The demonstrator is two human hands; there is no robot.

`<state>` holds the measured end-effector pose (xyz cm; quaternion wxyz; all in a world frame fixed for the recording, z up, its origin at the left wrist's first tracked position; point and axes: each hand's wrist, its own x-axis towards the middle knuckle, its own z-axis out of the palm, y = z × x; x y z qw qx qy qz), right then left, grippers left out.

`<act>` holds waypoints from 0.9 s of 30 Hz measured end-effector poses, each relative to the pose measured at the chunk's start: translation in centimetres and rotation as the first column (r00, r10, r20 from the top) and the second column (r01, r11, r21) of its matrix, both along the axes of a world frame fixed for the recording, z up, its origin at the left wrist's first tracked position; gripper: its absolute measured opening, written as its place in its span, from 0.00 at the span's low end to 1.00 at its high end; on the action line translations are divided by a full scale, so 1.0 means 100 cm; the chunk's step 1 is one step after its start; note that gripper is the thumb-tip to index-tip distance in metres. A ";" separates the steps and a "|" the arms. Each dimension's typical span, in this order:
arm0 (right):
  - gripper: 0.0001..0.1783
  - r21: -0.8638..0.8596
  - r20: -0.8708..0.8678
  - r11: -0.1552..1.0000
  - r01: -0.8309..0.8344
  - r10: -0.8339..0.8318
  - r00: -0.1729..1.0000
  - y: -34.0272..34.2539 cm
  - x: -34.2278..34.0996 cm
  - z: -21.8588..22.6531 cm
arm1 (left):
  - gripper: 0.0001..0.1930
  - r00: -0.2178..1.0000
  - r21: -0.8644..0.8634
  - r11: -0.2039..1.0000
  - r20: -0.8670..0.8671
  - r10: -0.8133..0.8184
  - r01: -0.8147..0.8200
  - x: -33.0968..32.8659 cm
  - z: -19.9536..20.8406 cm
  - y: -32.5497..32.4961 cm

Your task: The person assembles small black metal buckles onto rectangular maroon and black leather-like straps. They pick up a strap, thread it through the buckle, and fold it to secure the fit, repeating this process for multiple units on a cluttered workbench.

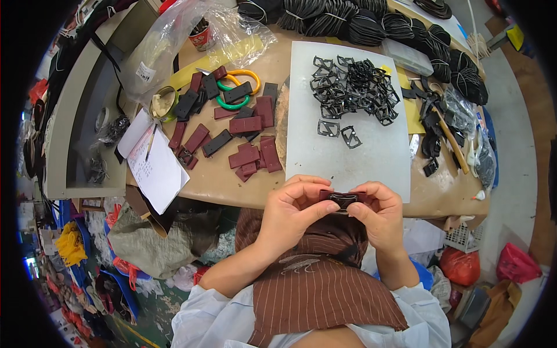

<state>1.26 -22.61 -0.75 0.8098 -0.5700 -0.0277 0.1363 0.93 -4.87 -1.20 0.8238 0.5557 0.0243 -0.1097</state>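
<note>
At the table's near edge, my left hand (296,210) and my right hand (381,210) pinch the two ends of a dark red leather piece (326,195). Both thumbs press near a dark metal frame (343,201) at its middle; how the two are joined is hard to make out. Beyond my hands, two black metal frames (351,137) lie apart from a heap of similar black frames (360,84) on a white board (307,156). Left of the board, dark red and black leather pieces (270,153) lie in a loose pile.
Scissors with orange and green handles (233,105) lie among the leather pieces. A notepad with a pen (152,159) overhangs the table's left edge. Bundles of black cord (325,17) line the back. To the right are a wooden-handled tool (451,141) and black straps (430,136).
</note>
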 end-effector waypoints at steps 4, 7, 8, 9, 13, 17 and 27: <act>0.09 -0.107 0.136 0.992 0.060 -0.046 0.990 -0.001 0.000 -0.001 | 0.09 0.996 0.110 0.994 0.087 0.008 -0.017 -0.003 -0.001 -0.003; 0.07 -0.212 0.109 0.976 -0.039 0.064 0.992 -0.009 0.000 -0.001 | 0.07 0.991 0.180 0.982 0.108 -0.080 0.060 -0.001 -0.001 0.000; 0.06 -0.164 0.066 0.981 -0.105 0.117 0.991 -0.012 0.003 -0.002 | 0.07 0.987 0.197 0.976 0.110 -0.117 0.094 -0.001 -0.002 0.002; 0.06 -0.113 0.025 0.979 -0.169 0.173 0.985 -0.016 0.007 -0.003 | 0.07 0.986 0.089 0.984 0.050 -0.157 0.152 -0.001 -0.004 0.003; 0.07 -0.044 0.001 0.981 -0.191 0.191 0.982 -0.013 0.009 0.000 | 0.06 0.980 0.031 0.981 0.044 -0.194 0.193 -0.001 -0.007 0.004; 0.09 -0.041 -0.064 0.982 -0.186 0.183 0.981 -0.010 0.015 0.006 | 0.09 0.943 0.348 0.937 0.320 -0.092 -0.027 -0.004 -0.002 0.002; 0.09 -0.062 -0.008 0.993 -0.099 0.099 0.995 -0.004 0.007 0.000 | 0.14 0.914 -0.598 0.793 -0.248 -0.321 0.116 0.007 -0.021 0.002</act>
